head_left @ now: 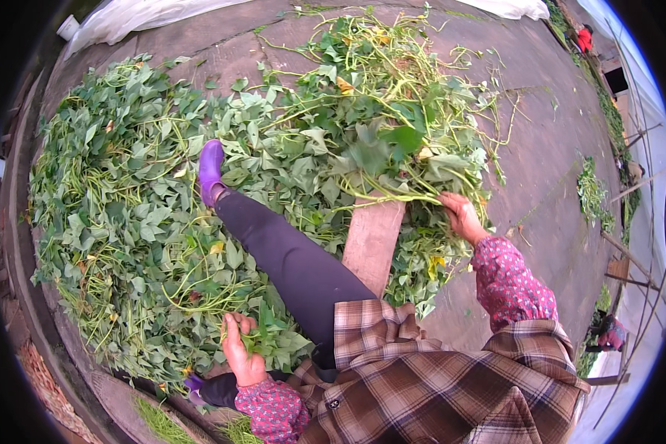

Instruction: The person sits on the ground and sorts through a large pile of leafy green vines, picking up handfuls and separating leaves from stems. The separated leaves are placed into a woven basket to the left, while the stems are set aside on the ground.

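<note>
My right hand is closed round the stem ends of a bunch of leafy green vines. The bunch stretches left from my fingers, across the far end of a flat wooden board; some of its leaves are blurred. At the lower left, my left hand has its fingers curled round a small bundle of leafy stems. Cut leaves and stems lie in a wide spread around both hands. Beyond my right hand rises a tangled heap of long vines.
My outstretched leg ends in a purple shoe among the leaves. Brown paving runs along the right, with a smaller clump of greens on it. White sheeting lies at the far edge. Thin poles stand at the right.
</note>
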{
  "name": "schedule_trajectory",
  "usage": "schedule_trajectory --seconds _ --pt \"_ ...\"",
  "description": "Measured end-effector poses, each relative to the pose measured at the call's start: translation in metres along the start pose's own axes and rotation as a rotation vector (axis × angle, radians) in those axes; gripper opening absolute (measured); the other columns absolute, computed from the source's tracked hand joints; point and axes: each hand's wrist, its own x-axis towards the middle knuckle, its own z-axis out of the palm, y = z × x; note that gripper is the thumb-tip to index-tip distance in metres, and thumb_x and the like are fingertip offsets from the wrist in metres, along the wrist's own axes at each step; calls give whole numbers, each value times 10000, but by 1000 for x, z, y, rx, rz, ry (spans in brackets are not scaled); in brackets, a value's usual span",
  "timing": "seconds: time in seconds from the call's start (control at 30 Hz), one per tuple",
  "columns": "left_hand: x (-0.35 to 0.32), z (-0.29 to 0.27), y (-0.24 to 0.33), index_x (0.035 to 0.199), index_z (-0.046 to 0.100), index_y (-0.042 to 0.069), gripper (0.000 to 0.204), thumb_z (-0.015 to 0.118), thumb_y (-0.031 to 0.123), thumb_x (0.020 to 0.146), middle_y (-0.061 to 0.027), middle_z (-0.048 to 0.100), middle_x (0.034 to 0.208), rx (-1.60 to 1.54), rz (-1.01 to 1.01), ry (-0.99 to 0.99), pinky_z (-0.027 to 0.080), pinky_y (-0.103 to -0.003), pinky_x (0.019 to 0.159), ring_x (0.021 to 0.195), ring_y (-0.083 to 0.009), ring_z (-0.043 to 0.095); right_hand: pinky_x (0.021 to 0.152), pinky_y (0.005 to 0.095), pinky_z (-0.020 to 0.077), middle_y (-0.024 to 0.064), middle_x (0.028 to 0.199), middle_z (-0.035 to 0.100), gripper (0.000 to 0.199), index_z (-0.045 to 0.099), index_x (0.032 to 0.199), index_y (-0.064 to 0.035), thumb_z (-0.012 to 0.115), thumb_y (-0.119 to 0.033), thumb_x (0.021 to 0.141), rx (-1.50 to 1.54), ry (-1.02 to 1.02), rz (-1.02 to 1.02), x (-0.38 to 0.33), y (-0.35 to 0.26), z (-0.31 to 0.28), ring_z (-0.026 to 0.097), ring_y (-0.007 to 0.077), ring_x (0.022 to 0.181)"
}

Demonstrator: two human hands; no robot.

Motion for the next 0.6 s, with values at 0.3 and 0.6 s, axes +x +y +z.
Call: schedule_trajectory --seconds 0.3,0.6 --pt "-9 13 -1 793 443 92 236 466 290 919 15 329 642 76 -20 -26 262 -240 552 609 -101 307 807 313 463 130 1001 607 294 575 1026 6 640 -43 743 431 52 194 -38 -106 -32 587 237 909" --pt "-13 9 -9 794 499 44 140 567 147 860 22 374 626 57 52 -179 275 -237 524 559 -83 325 498 206 325 -44 615 498 245 648 817 30 592 -206 849 739 -61 417 -37 -128 -60 402 34 569"
